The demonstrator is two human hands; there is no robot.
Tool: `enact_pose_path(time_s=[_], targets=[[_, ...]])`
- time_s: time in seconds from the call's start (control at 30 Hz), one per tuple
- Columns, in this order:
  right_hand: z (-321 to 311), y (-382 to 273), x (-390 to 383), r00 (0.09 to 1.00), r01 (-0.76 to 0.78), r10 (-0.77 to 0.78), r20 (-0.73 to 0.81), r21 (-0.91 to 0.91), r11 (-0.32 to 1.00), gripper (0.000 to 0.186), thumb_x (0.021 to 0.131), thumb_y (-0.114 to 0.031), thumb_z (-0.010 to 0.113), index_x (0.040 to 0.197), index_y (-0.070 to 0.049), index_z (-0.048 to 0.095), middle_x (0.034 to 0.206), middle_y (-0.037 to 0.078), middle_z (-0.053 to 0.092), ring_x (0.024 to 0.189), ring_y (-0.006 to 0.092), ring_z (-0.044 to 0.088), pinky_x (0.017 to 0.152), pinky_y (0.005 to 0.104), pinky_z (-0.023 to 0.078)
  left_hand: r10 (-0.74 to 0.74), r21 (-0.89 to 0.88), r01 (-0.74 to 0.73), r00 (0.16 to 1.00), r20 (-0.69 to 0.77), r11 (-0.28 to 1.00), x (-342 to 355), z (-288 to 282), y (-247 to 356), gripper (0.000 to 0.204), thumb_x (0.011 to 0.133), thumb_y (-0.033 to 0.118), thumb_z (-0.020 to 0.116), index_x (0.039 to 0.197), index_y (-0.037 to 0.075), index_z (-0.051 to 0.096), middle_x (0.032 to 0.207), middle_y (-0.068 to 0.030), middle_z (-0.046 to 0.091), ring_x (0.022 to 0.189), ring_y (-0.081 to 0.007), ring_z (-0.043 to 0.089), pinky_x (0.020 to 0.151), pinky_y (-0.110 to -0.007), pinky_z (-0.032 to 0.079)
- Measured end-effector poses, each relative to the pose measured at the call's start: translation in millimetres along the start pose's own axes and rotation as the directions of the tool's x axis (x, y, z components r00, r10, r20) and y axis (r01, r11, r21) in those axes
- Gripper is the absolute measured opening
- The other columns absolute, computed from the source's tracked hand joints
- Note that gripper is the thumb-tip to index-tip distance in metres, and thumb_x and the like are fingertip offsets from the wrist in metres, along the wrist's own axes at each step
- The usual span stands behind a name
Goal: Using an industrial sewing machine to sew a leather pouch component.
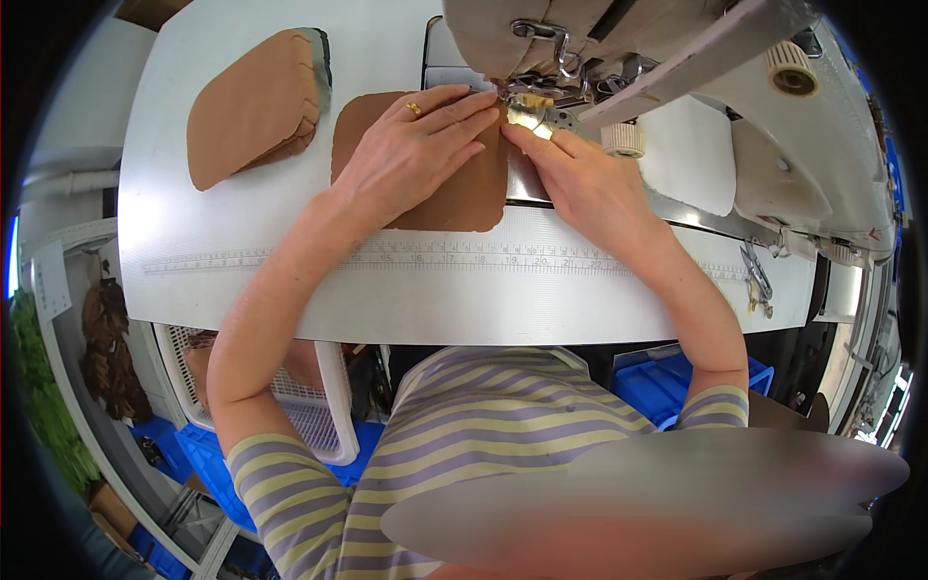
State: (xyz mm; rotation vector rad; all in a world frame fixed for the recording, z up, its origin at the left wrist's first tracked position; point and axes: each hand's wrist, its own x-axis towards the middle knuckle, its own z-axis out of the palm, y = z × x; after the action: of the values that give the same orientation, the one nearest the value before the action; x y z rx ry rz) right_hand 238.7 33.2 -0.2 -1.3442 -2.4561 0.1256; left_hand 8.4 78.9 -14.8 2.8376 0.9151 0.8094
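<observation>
My left hand (422,145) lies open on a brown, rounded-corner sheet (454,198), its fingers stretched toward the presser foot of the grey sewing machine (619,39). Beside the sheet’s right edge is my right hand (590,188), one digit extended to touch that edge and the other fingers curled; whatever they hold, if anything, is hidden. The sheet’s upper right corner sits by the needle area (527,104) on a metal plate. A stack of similar brown pieces (246,116), with a grey layer showing, rests at the table’s upper left.
The white table (406,304) carries a printed ruler strip and, at right, small metal snips (757,271). Below its left edge are a white basket (338,406) with brown pieces and a blue crate (208,464). Another blue crate (643,387) is below at right.
</observation>
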Motion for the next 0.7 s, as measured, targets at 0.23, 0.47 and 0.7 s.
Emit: enact_pose_path(time_s=[0.23, 0.47, 0.7], targets=[[2.8, 1.8, 3.5, 0.999, -0.025, 0.026, 0.027, -0.038, 0.999, 0.039, 0.088, -0.010, 0.061, 0.126, -0.018, 0.059, 0.083, 0.002, 0.062, 0.069, 0.0224, 0.065, 0.052, 0.0345, 0.051, 0.005, -0.008, -0.005, 1.000, -0.006, 1.000, 4.2, 0.5, -2.3, 0.032, 0.087, 0.016, 0.064, 0.117, 0.005, 0.065, 0.125, -0.0039, 0.062, 0.117, -0.0224, 0.055, 0.096, -0.035, 0.047], [3.0, 3.8, 5.5, 1.000, -0.007, 0.008, 0.014, -0.036, 0.999, 0.038, 0.088, -0.010, 0.061, 0.125, -0.019, 0.060, 0.080, 0.003, 0.062, 0.069, 0.0224, 0.064, 0.052, 0.0342, 0.052, -0.024, -0.084, 0.024, 1.000, 0.002, 0.996, 2.8, 1.6, -6.9, 0.034, 0.092, 0.018, 0.060, 0.124, 0.007, 0.062, 0.123, -0.0071, 0.064, 0.116, -0.0300, 0.055, 0.098, -0.041, 0.044], [1.1, 7.4, 2.1, 0.999, 0.002, 0.001, -0.048, 0.051, 0.999, 0.034, 0.089, -0.010, 0.061, 0.123, -0.017, 0.061, 0.074, 0.004, 0.059, 0.065, 0.0216, 0.061, 0.054, 0.0338, 0.048, 0.015, 0.002, -0.015, 0.994, 0.108, 1.000, -7.9, -48.2, 3.3, 0.034, 0.090, 0.018, 0.062, 0.124, 0.010, 0.063, 0.128, -0.0062, 0.062, 0.121, -0.0290, 0.053, 0.103, -0.043, 0.040]])
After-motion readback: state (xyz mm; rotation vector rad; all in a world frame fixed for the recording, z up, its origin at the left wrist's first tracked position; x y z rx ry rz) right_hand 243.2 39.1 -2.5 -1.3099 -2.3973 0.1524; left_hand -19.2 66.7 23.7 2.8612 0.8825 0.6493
